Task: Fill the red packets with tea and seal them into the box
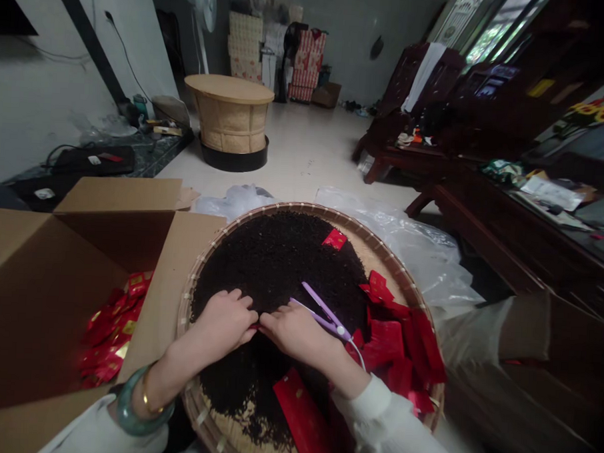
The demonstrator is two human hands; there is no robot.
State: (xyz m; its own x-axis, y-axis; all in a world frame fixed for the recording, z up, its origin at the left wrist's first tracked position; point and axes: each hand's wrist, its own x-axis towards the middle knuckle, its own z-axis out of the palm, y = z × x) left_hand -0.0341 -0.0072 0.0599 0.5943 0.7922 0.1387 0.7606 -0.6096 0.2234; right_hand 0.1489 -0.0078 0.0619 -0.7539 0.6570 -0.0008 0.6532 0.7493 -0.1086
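Note:
A round woven tray (200,262) holds a heap of dark loose tea leaves (275,259). Both hands rest on the heap, fingertips meeting. My left hand (225,323) is curled, pinching a small red packet edge that barely shows between the hands. My right hand (297,330) is closed too, holding the same small red thing with purple scissors (323,311) looped on its fingers. Red packets (397,337) are piled on the tray's right side, one (334,238) lies farther back, and a long one (301,413) lies near my right sleeve.
An open cardboard box (44,289) at left holds several red packets (112,332). Clear plastic sheet (411,241) lies behind the tray. Dark wooden furniture (522,236) stands at right, and a round wicker table (231,120) is across the floor.

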